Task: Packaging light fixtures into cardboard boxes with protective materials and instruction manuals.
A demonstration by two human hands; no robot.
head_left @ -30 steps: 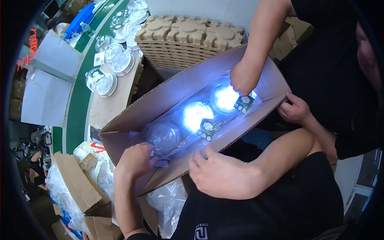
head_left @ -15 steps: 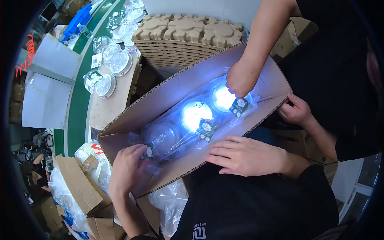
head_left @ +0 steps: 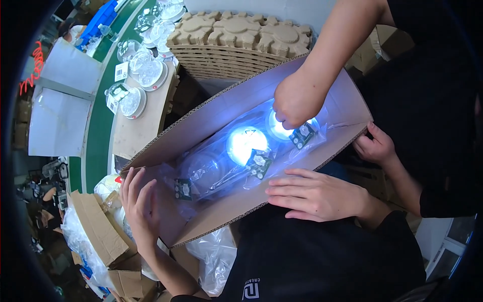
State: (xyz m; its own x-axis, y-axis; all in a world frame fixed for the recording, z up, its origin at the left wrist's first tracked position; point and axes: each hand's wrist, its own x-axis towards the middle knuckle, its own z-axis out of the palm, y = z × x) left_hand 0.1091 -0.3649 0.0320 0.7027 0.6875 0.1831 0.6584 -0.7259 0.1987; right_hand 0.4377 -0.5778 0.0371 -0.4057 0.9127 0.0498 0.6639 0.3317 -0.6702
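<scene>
A long open cardboard box [head_left: 211,117] lies slantwise before me. Inside, in clear plastic wrapping, are three round domed lamps with green printed tags. The middle lamp [head_left: 246,145] glows bright, as does the right one [head_left: 277,126]; the left lamp [head_left: 201,168] is unlit. My left hand [head_left: 138,201] is at the box's left end, fingers spread and empty. Across the near rim lies my right hand [head_left: 317,195], its fingers stretched out. A co-worker's closed hand [head_left: 300,98] covers part of the right lamp; their other hand [head_left: 376,146] grips the box's right corner.
Beyond the box stands a stack of brown moulded pulp trays [head_left: 241,38]. Several clear, tagged lamps [head_left: 132,103] sit along the bench at left. A torn carton [head_left: 98,229] and clear plastic bags [head_left: 216,256] lie near my left arm.
My left hand has left the tag beside the unlit lamp and moved left to the box's end. The co-worker's upper hand has shifted slightly left over the right lamp.
</scene>
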